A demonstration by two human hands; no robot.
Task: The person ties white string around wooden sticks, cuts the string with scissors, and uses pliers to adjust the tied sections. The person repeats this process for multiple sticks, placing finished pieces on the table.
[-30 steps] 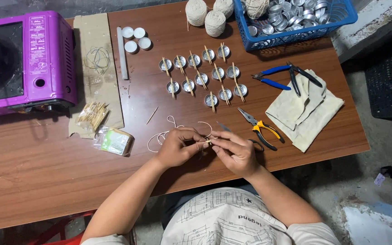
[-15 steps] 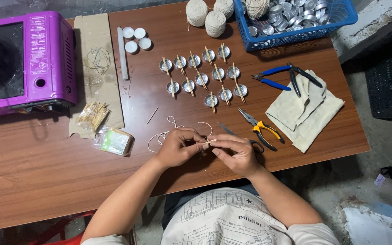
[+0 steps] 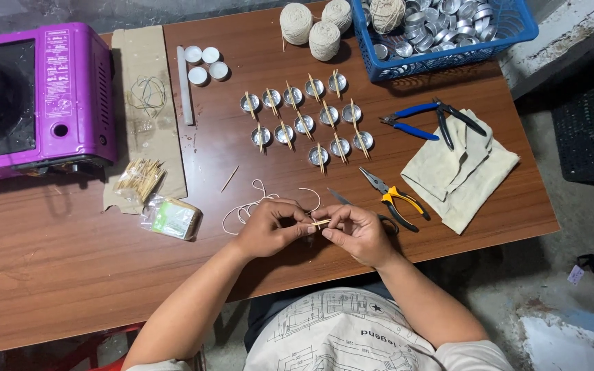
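Near the tabletop's [image 3: 49, 275] front edge, both hands' grips pinch a thin pale wooden stick [image 3: 320, 222], its long axis lying left-right: left hand [image 3: 269, 229], right hand [image 3: 357, 233].

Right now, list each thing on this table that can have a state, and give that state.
left hand: pinching a small stick and string
right hand: pinching the same stick
white string: loose, looped on the table
yellow-handled pliers: lying flat, untouched
blue-handled pliers: handles spread, on the table
blue basket: filled with metal cups
metal cups on table: upright, a stick across each
cloth: folded
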